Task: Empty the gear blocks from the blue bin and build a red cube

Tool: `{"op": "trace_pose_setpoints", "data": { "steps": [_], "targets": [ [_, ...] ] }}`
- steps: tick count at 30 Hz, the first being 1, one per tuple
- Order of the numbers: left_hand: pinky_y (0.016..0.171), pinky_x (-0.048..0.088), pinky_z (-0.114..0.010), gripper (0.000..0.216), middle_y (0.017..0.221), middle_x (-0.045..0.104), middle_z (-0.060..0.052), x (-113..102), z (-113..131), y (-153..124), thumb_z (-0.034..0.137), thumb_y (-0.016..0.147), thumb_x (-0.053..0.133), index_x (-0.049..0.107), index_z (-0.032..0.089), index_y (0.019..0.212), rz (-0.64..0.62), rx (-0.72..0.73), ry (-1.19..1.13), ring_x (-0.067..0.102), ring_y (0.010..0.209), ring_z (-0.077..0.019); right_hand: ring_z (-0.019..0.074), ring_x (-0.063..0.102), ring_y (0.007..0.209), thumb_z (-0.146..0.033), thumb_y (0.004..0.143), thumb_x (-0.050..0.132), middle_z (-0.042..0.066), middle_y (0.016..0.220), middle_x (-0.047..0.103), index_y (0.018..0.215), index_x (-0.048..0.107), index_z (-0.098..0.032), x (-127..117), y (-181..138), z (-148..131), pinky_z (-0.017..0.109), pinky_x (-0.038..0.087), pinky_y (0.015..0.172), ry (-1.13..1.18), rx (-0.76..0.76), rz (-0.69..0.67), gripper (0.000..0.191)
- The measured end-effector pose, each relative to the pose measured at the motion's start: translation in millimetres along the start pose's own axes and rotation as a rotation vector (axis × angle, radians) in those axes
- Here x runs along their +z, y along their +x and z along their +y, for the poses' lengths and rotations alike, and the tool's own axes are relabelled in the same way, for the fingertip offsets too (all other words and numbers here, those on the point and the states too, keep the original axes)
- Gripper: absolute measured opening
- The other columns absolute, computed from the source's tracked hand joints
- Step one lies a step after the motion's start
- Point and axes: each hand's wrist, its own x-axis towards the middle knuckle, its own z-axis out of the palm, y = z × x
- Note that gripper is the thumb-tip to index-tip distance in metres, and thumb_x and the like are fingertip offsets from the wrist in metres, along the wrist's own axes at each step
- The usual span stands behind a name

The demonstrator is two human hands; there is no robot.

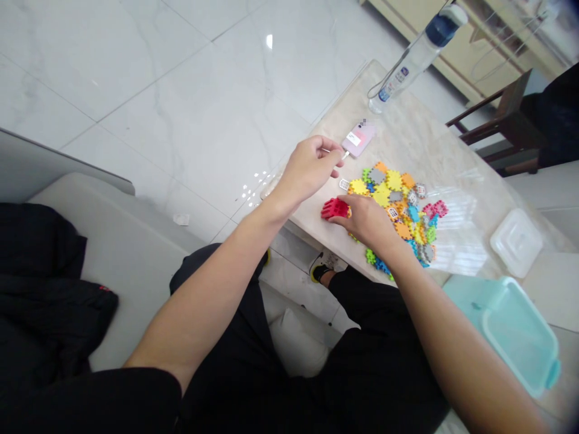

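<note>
A heap of coloured toothed plastic tiles lies on the marble table. My right hand rests on the table's near edge with its fingers closed round a red toothed piece. My left hand hovers just above and left of it, fingers pinched on a small thin white piece that is too small to name. A small grey tile lies between the two hands.
A pink phone lies beyond my left hand, and a clear water bottle with a blue cap stands farther back. A white lid and a teal container sit at the right. A wooden chair stands behind the table.
</note>
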Motion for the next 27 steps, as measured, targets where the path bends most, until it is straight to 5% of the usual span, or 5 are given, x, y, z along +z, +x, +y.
{"op": "trace_pose_setpoints", "data": {
  "steps": [27],
  "targets": [
    [0.084,0.056,-0.032,0.013,0.109,0.078,-0.011,-2,2,1,0.021,0.097,0.063,0.068,0.019,0.109,-0.01,-0.005,-0.023,0.075,0.101,-0.0205,0.0311,0.073,0.102,-0.045,0.102,0.079,0.014,0.113,0.08,0.116,0.079,-0.022,-7,-1,-13,0.037,0.051,0.081,-0.078,0.096,-0.069,0.028]
  ]
}}
